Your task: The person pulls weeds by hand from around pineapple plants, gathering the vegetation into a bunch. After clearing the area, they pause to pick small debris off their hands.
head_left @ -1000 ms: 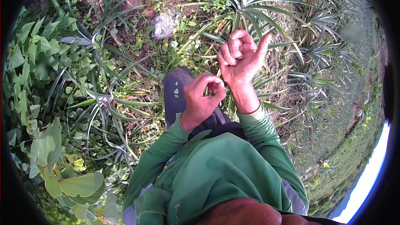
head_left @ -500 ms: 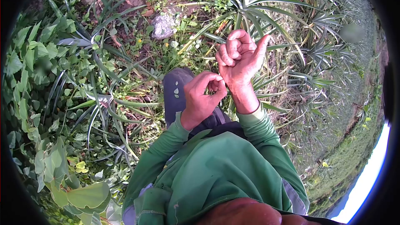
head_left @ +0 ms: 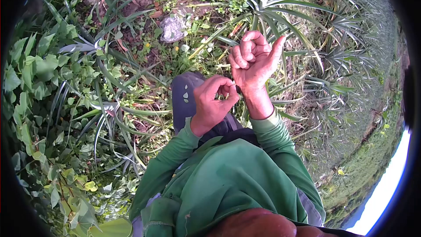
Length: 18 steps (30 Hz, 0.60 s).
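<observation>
My left hand (head_left: 214, 102) is closed in a pinch, thumb and forefinger together beside the heel of my right palm. Whatever the pinch may hold is too small or hidden to make out. My right hand (head_left: 256, 61) is turned palm up, its fingers loosely curled and its thumb stretched away from them. Nothing shows in that palm. Both forearms are in green sleeves (head_left: 274, 138), held in front of a green shirt (head_left: 228, 171). Below the hands is a dark trouser leg (head_left: 184, 105) with a few small leaves on it.
A spiky, long-leaved plant (head_left: 265, 4) grows just beyond my right hand, with rows of similar plants (head_left: 337, 57) to the right. A pale rock (head_left: 173, 28) lies on weedy ground ahead. Leafy vines (head_left: 39, 70) crowd the left side.
Both hands keep nearly the same pose and place. The view has shifted slightly, and the broad leaves at the lower left have moved down in the picture.
</observation>
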{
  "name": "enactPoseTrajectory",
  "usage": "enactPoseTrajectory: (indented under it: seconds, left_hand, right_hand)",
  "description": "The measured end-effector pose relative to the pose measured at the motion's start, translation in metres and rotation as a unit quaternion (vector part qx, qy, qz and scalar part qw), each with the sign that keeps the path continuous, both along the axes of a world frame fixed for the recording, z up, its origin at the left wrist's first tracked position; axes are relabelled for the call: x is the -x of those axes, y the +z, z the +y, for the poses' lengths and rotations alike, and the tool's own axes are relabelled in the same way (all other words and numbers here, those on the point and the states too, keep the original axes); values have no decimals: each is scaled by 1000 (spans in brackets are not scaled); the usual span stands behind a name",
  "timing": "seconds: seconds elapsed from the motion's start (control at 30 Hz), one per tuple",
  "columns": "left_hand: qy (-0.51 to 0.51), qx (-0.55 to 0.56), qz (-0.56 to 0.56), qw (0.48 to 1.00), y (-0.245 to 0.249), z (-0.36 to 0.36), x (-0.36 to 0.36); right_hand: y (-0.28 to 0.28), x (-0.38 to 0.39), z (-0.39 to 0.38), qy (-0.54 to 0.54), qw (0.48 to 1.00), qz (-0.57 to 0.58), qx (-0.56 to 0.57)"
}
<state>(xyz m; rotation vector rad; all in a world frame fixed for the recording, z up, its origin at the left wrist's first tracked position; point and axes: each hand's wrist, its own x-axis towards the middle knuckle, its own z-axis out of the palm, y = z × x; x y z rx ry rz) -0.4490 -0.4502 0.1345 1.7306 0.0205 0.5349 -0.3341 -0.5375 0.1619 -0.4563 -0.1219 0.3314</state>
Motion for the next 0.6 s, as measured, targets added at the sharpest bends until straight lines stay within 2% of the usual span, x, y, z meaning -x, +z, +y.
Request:
enactPoseTrajectory:
  seconds: [0.4,0.47,0.5,0.6]
  left_hand:
    - [23,43,38,998,-27,36,-49]
    - [13,110,55,992,-34,49,-61]
    - [17,109,56,992,-34,57,-67]
    - [-2,227,112,967,-36,84,-86]
  right_hand:
    - [-31,-56,42,25,1000,19,2]
    - [-34,-68,58,29,998,47,7]
    - [-35,-75,67,30,997,73,12]
    - [-40,-94,96,57,991,119,-6]
